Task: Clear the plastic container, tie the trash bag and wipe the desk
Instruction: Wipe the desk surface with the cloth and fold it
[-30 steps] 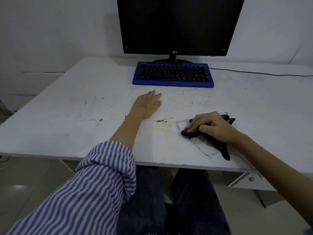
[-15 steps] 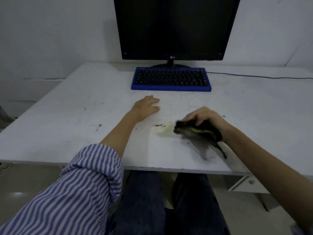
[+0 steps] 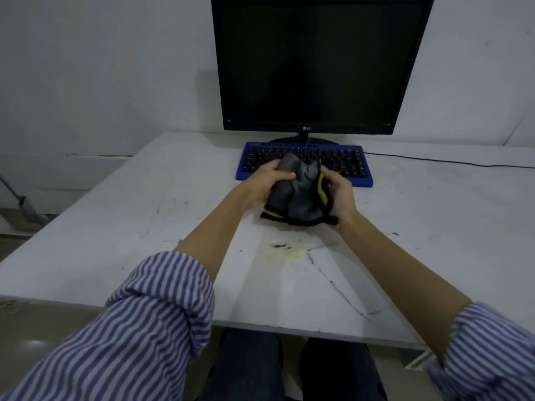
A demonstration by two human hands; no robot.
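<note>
A dark grey cloth [image 3: 298, 195] with black and yellow edging is bunched up above the white desk [image 3: 115, 244], in front of the keyboard. My left hand [image 3: 265, 183] grips its left side and my right hand [image 3: 340, 195] grips its right side. On the desk below the cloth lies a yellowish stain [image 3: 289, 251] with a dark smear, and thin dark lines run from it toward the front edge. No plastic container or trash bag is in view.
A blue keyboard [image 3: 356, 169] sits at the back of the desk before a black monitor [image 3: 315, 68]. A black cable [image 3: 448, 162] runs right along the desk. Small dark specks dot the desk surface. My legs are under the front edge.
My right hand lifted the cloth off the desk from beside the stain. My left hand left the desk surface and took hold of the cloth too. Both hands now hold it raised.
</note>
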